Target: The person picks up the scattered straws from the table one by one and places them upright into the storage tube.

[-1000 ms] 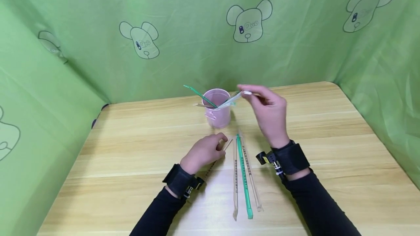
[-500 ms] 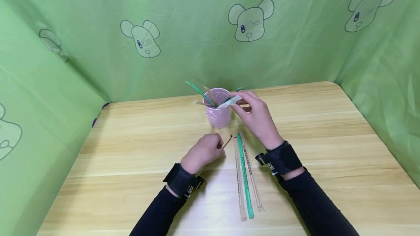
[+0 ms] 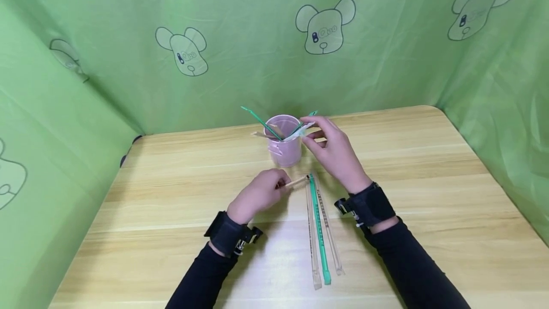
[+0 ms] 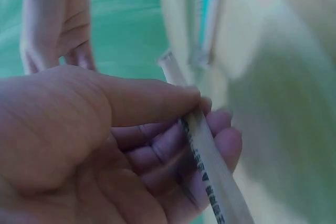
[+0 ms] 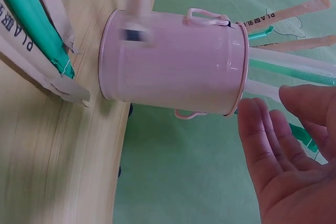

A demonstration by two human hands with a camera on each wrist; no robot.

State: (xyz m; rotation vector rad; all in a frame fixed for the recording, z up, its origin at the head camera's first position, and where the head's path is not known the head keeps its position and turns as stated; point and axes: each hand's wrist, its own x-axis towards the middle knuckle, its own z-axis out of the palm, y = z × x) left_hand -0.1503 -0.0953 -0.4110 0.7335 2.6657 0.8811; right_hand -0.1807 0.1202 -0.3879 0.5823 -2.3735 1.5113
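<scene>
I now have the paper-wrapped straw [image 3: 295, 182] turned crosswise and off the table [image 3: 171, 204], pinched in my left hand [image 3: 259, 194] below mid-frame, ready to carry, while my right hand [image 3: 336, 151], fingers parted and empty, hangs beside the central pink bucket [image 3: 285, 155].

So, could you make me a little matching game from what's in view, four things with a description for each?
Things:
1. Left hand
2. Right hand
3. Bucket
4. Cloth backdrop

Descriptions:
A. Plain pink
B. Marked with animal-head outlines
C. Up by the bucket's rim
D. Pinching a pale straw between thumb and fingers

Right pairs: 1-D, 2-C, 3-A, 4-B.
</scene>
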